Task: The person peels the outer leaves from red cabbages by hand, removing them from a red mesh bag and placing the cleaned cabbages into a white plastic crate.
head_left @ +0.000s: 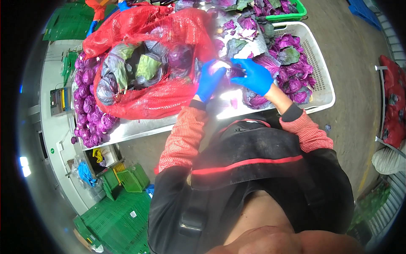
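No lettering is legible; a white label [133, 214] marks the green crates [111, 221] at the frame's lower left.

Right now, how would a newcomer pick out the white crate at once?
Start at the metal table across the upper middle. At its right end, past the blue-gloved right hand, is the white crate, heaped with purple cabbage leaves. Its white, perforated wall sets it apart from the green crate beyond.
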Motion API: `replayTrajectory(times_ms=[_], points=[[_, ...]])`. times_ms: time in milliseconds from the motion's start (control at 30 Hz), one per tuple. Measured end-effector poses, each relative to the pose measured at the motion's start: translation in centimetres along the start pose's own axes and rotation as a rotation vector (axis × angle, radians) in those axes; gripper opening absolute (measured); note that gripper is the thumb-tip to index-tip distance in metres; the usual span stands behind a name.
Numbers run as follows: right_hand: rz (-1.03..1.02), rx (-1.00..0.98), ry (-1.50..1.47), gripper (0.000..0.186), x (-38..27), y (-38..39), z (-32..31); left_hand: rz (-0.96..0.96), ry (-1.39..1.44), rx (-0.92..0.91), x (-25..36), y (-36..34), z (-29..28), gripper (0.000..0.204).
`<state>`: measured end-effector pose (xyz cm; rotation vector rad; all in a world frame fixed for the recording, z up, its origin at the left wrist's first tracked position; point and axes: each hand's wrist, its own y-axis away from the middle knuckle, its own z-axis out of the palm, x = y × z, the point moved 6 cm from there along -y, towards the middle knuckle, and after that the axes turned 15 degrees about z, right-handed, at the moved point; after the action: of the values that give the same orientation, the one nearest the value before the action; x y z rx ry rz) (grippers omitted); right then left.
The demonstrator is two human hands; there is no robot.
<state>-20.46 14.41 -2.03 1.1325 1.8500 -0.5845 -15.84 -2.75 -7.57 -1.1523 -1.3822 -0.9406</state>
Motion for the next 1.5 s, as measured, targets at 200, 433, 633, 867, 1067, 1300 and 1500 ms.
replayTrajectory(times_ms=[200,433,633,867,1067,1300,1500], points=[[-0.095,0.166,0.168,0.033,0.0,-0.4,1.1,0.011,-0.085,0.055,0.2,0.1,0.8,0.057],[0.165,0.037,-0.028,0.026,1.2,-0.1,0.3,0.037,-0.046,0.101,0.8,0.2,1.7,0.065],[0.160,0.079,0.261,0.024,-1.1,0.1,-1.0,0.086,-0.355,0.093,1.7,0.6,2.6,0.073],[0.130,0.086,0.329,0.022,4.2,1.2,1.2,0.137,-0.277,0.082,2.1,0.0,2.6,0.069],[0.456,0.030,-0.618,0.018,8.0,2.8,1.3,0.120,-0.026,0.122,0.0,-0.2,0.9,0.057],[0.502,0.072,-0.336,0.028,6.2,1.1,-2.9,-0.258,0.927,0.052,2.9,1.9,2.3,0.065],[0.100,0.116,-0.336,0.023,-0.7,-2.4,-3.2,0.091,0.591,-0.026,7.6,0.8,2.2,0.054]])
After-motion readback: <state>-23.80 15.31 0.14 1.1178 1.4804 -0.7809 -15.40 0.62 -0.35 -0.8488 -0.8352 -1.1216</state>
